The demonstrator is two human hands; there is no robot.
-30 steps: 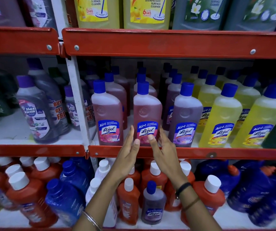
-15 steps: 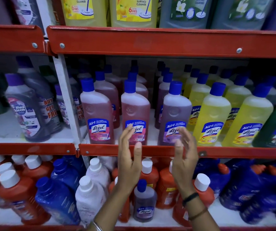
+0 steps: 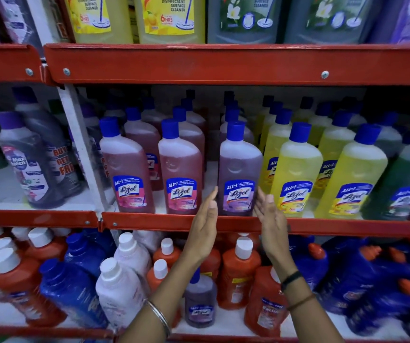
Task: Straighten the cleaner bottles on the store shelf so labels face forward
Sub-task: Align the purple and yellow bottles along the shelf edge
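A purple Lizol cleaner bottle (image 3: 240, 169) with a blue cap stands at the front of the middle shelf, its label facing forward. My left hand (image 3: 205, 226) is raised flat beside its lower left side, fingers apart, fingertips near the label. My right hand (image 3: 269, 216) is opposite at its lower right side, also open. Neither hand grips the bottle. Two pink Lizol bottles (image 3: 180, 169) (image 3: 126, 167) stand to the left, and yellow Lizol bottles (image 3: 296, 172) to the right, labels forward.
The red middle shelf rail (image 3: 149, 220) runs under my hands. A white upright post (image 3: 82, 149) divides the bays. Orange, blue and white bottles (image 3: 124, 276) crowd the lower shelf. Large cleaner jugs (image 3: 169, 18) sit on the top shelf.
Both hands moved right from the second pink bottle to either side of the purple bottle. The view shifted right with them.
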